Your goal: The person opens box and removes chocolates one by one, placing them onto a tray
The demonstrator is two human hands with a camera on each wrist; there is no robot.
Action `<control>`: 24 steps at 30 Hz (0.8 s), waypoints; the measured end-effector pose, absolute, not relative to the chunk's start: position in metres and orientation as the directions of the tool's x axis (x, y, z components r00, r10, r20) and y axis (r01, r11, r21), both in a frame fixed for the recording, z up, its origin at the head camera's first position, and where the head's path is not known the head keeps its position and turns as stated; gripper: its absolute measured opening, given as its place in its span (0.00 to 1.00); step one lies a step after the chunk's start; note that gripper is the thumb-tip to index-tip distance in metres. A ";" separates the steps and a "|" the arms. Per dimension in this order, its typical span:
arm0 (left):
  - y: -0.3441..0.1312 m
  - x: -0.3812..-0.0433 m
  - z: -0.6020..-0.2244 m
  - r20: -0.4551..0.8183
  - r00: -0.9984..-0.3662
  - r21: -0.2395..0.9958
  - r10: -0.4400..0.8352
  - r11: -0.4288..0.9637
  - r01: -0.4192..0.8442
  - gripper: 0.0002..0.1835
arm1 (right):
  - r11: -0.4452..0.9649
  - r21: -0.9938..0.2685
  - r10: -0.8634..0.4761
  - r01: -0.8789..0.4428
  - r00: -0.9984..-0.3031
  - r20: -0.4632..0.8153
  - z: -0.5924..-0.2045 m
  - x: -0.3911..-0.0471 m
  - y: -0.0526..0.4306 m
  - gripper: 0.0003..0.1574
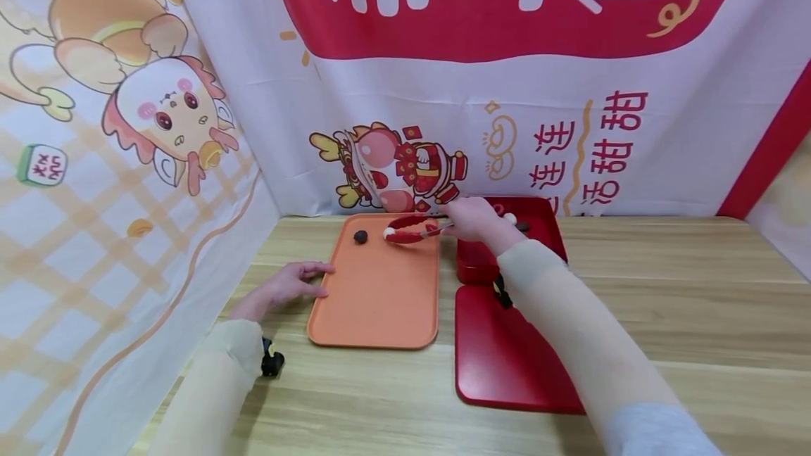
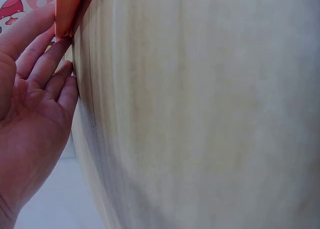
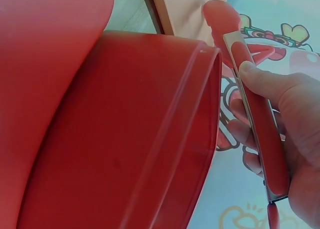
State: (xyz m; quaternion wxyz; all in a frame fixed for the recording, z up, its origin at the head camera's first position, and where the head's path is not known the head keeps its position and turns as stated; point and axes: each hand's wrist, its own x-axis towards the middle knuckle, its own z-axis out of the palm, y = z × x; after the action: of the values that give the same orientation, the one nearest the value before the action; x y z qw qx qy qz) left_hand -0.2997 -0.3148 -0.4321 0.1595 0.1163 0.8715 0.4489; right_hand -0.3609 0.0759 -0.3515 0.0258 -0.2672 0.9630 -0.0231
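Right hand [image 1: 473, 219]: gripping tongs [image 3: 258, 111] with curled fingers
White ball [image 1: 389, 231], mid-frame: liable to roll if pinched off-centre
Left hand [image 1: 294, 282]: touching tray [image 1: 380, 294] rim with relaxed fingers

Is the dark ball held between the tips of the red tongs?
No, the dark ball lies on the orange tray, to the left of the red tongs, with a visible gap between them.
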 end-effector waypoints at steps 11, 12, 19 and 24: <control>-0.316 -0.300 -0.433 -0.170 -0.918 0.826 0.357 0.560 0.065 0.30 | 0.859 -0.048 -0.511 -0.509 -0.859 -0.043 -0.353 -0.360 0.072 0.25; -0.315 -0.301 -0.433 -0.171 -0.918 0.825 0.357 0.562 0.065 0.30 | 0.859 -0.051 -0.512 -0.510 -0.858 -0.041 -0.353 -0.360 0.073 0.25; -0.315 -0.301 -0.434 -0.162 -0.916 0.827 0.366 0.557 0.076 0.30 | 0.864 -0.065 -0.503 -0.500 -0.863 -0.046 -0.353 -0.358 0.077 0.32; -0.316 -0.301 -0.434 -0.156 -0.919 0.821 0.363 0.565 0.084 0.30 | 0.864 -0.078 -0.501 -0.497 -0.865 -0.035 -0.345 -0.355 0.080 0.35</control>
State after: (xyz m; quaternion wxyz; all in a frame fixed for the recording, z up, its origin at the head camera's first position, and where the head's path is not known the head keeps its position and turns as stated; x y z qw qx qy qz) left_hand -0.3007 -0.3161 -0.4341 0.1555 0.1283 0.8709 0.4482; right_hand -0.3547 0.0800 -0.3455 0.0269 -0.2585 0.9651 -0.0334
